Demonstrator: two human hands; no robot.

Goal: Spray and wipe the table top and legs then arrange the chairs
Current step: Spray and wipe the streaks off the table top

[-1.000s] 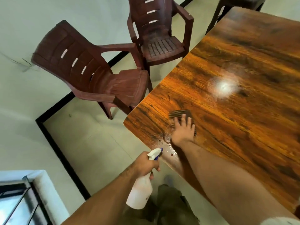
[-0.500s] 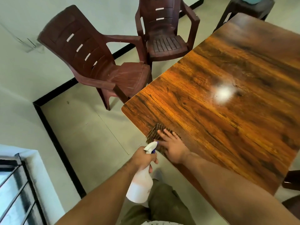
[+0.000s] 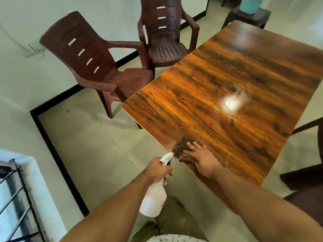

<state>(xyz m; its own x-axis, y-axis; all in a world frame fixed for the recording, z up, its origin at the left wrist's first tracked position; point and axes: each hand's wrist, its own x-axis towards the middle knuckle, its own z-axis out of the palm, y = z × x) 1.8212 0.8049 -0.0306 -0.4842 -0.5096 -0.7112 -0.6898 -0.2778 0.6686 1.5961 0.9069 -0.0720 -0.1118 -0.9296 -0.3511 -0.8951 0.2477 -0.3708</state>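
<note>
A glossy wooden table top (image 3: 218, 95) fills the right half of the view. My right hand (image 3: 202, 158) presses flat on a dark striped cloth (image 3: 181, 147) at the table's near left edge. My left hand (image 3: 158, 170) grips a white spray bottle (image 3: 153, 198) just off that edge, nozzle pointing toward the cloth. Two dark brown plastic armchairs stand off the table's left side: one (image 3: 97, 67) angled near the corner, the other (image 3: 166, 32) further back.
A dark stool (image 3: 248, 19) with a light blue container (image 3: 250, 5) stands beyond the table's far end. Part of another dark chair (image 3: 307, 180) shows at the right edge. A window grille (image 3: 15, 198) is at the lower left, and a black skirting line runs along the wall.
My right hand has slid the cloth from further in on the table back to the near left edge. The view has tilted up, showing more of the chairs and the stool.
</note>
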